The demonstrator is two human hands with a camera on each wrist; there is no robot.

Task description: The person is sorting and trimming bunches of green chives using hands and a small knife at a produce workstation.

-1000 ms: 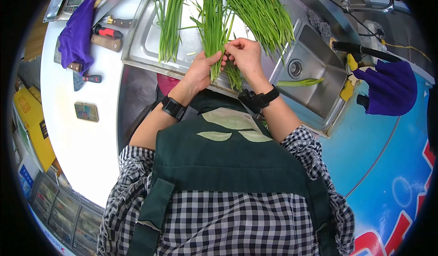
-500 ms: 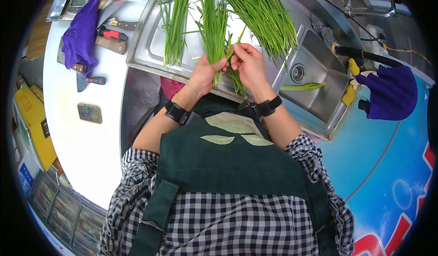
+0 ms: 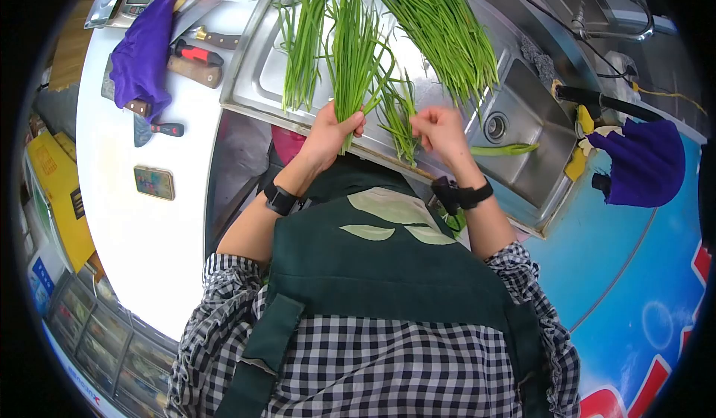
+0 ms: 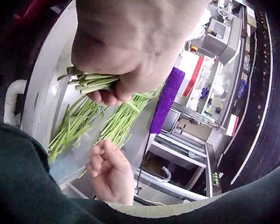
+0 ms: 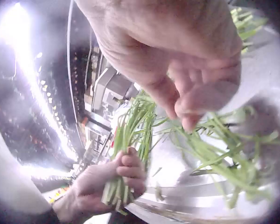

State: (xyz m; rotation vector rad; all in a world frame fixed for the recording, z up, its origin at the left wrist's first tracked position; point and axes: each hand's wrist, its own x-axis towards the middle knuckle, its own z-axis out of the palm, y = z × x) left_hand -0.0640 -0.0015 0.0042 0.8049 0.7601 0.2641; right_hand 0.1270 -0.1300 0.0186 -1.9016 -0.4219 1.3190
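Note:
My left hand [image 3: 328, 138] grips a bunch of garlic chives [image 3: 352, 67] near the cut ends, with the leaves pointing away. In the right wrist view, the pale stem ends [image 5: 115, 193] stick out below the fist. My right hand [image 3: 441, 133] is beside a small loose heap of chive leaves [image 3: 399, 123] at the steel tray's front edge. Its fingers are curled with the thumb against them, and nothing shows between the fingertips [image 5: 189, 122]. Another bunch [image 3: 300, 64] lies to the left on the tray, and a large pile [image 3: 440, 41] to the right.
The steel sink [image 3: 533, 108] to the right holds one green stalk [image 3: 507, 149]. On the white counter [image 3: 142, 254] at left are knives [image 3: 195, 75], a scraper [image 3: 168, 129], a purple cloth [image 3: 145, 56] and a phone [image 3: 154, 183]. Another purple cloth [image 3: 645, 161] hangs at right.
The right hand has moved away from the held bunch, rightward to the small heap. Earlier it was pinching leaves at the bunch. The left hand keeps its grip.

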